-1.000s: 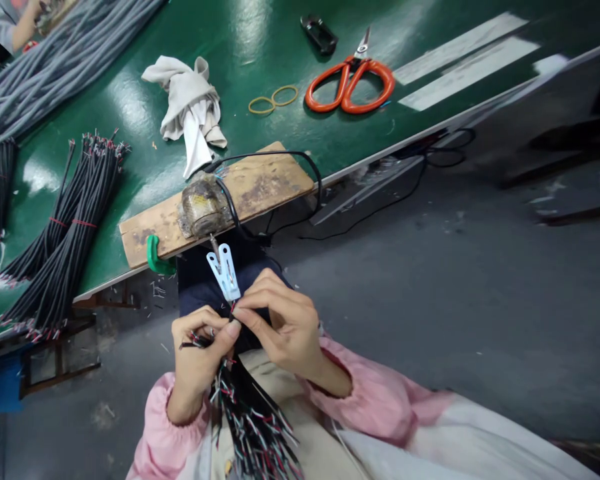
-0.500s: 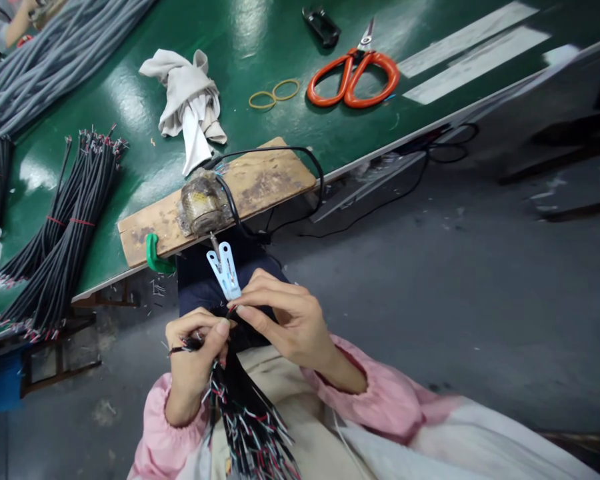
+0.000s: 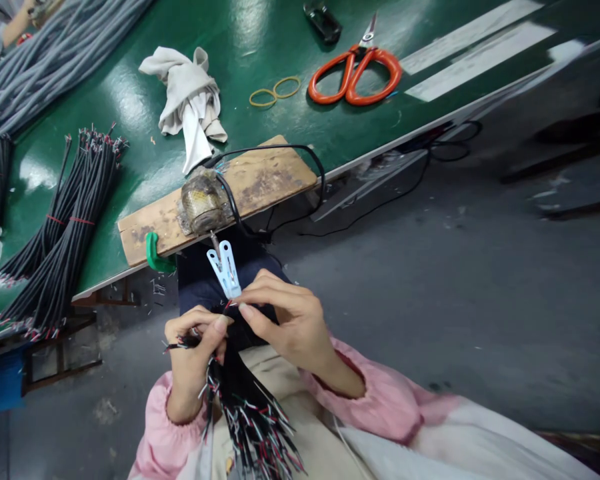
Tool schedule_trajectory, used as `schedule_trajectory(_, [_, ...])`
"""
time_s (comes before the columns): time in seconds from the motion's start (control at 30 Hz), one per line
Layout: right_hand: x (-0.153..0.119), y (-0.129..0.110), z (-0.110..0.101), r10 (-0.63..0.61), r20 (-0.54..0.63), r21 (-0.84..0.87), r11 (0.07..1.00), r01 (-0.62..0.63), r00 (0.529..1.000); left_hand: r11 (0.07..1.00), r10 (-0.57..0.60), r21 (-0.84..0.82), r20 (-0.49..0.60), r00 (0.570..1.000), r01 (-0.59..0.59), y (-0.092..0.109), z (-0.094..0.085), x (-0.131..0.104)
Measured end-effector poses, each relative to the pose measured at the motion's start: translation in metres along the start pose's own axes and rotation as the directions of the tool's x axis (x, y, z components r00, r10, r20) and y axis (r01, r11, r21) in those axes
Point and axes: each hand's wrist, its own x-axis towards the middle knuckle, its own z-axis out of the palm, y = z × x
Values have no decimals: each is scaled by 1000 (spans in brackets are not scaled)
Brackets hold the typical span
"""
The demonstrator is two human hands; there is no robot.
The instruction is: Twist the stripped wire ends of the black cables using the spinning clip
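Observation:
My left hand is closed around a bundle of thin black cables, whose stripped ends show red and white wires. One cable's red wire end pokes up past my left thumb. At that end, the thumb and forefinger of my right hand come together in a pinch; the wire between them is mostly hidden. Just above the fingertips, a light blue clothespin sits on a metal tip projecting from a taped, motor-like block. That block is fixed to a wooden board.
A green clamp grips the board at the edge of the green table. Cable bundles, a white cloth, rubber bands, orange-handled scissors and a black cutter lie there. Another person's arm shows at far left.
Both hands stay at the clothespin's tip with only slight finger shifts. The lower ends of the held cables have swung a little to the right.

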Motion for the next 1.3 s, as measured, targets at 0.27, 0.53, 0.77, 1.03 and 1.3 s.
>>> schedule_trajectory(0.27, [-2,-1,7,-112,-85,-113,988,103,990,999,-29,34,-45,999,31,-2,6,-2])
schedule_trajectory(0.53, [-13,1,5,-419,4,-461,805,374,908,998,-51,31,-79,996,53,-3,7,-1])
schedule_trajectory(0.77, [-16,4,9,-186,-151,-147,975,164,971,996,61,76,-79,995,-55,-1,2,0])
schedule_trajectory(1.03, [-2,-1,1,-20,31,51,999,19,999,995,15,100,7,1000,-15,8,2,3])
schedule_trajectory(1.3, [12,13,-11,-44,348,333,940,-80,936,999,-47,4,198,979,47,10,-6,3])
